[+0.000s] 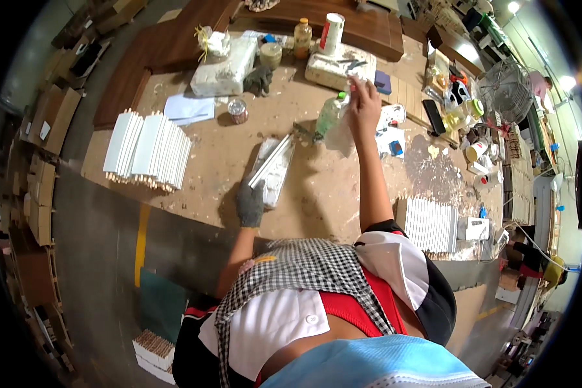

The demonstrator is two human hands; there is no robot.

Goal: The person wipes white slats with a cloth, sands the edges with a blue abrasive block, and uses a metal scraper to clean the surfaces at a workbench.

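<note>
My left hand (pixel 249 204), in a dark grey glove, is closed at the lower end of a slim white strip (pixel 270 161). The strip slants over a pale wrapped block (pixel 280 176) on the workbench. My bare right hand (pixel 365 108) is raised farther out, fingers bent together, with a bit of red at the fingertips; what they hold is too small to make out. Just left of it stands a clear bottle with a green cap (pixel 330 116). Below the hand is a translucent, crumpled-looking thing (pixel 340 138), partly merged with the bottle.
Stacked white strips (pixel 150 152) lie at the left, more strips (pixel 428 225) at the near right. Beyond are a tin can (pixel 238 111), a dark glove (pixel 258 81), a white wrapped block (pixel 223 68) and an orange bottle (pixel 302 39). A fan (pixel 506 92) stands far right.
</note>
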